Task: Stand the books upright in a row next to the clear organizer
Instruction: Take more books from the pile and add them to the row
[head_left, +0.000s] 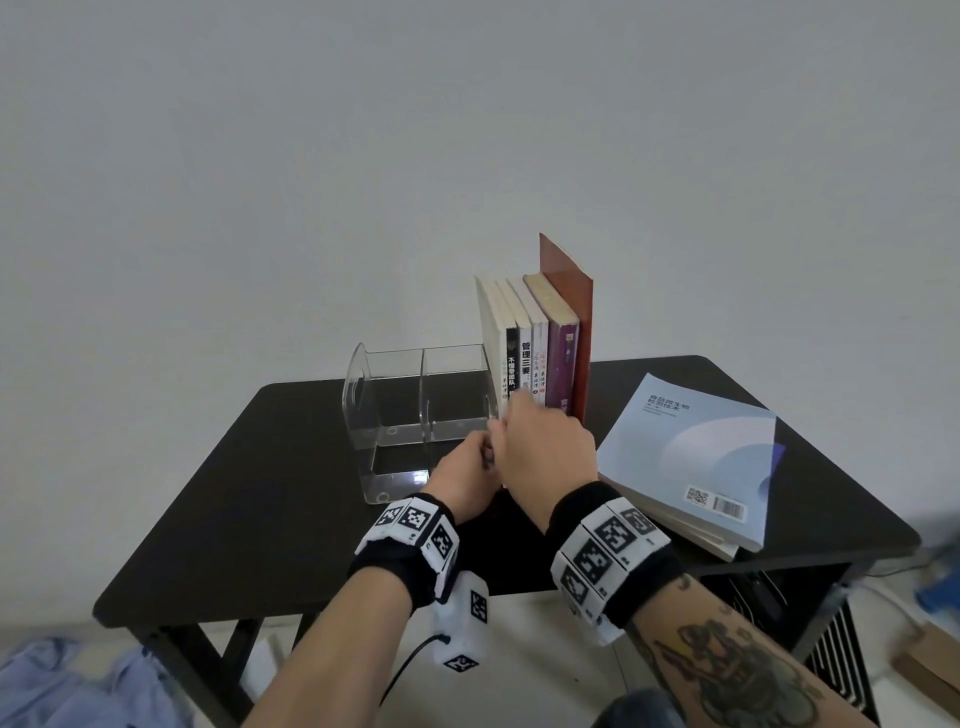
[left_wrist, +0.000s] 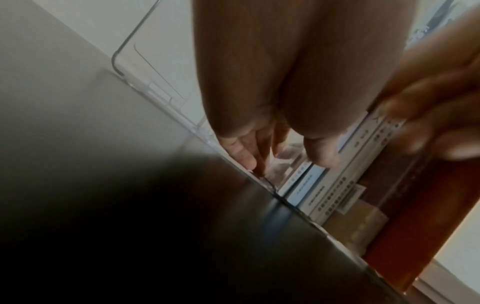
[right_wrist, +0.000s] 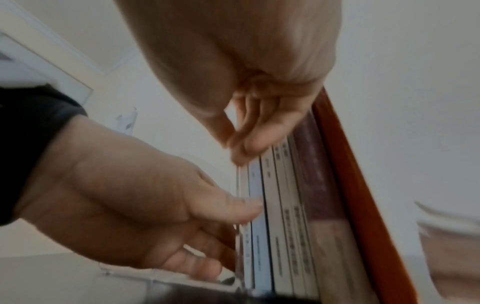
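Your left hand (head_left: 460, 480) sits at the near right corner of the clear organizer (head_left: 415, 410), thumb on the book spines and fingers curled round the organizer's right wall (right_wrist: 237, 236). Your right hand (head_left: 545, 447) is just at 2 o'clock of it, fingers loosely bent, tips touching the lower spines; no clear grasp. The row of upright books (head_left: 535, 353) stands flush against the organizer's right side, the tall red-brown book (head_left: 576, 312) last at 3 o'clock. A stack of flat books (head_left: 696, 457), light blue on top, lies on the black table (head_left: 234, 509) at 3 o'clock of the row, apart from it.
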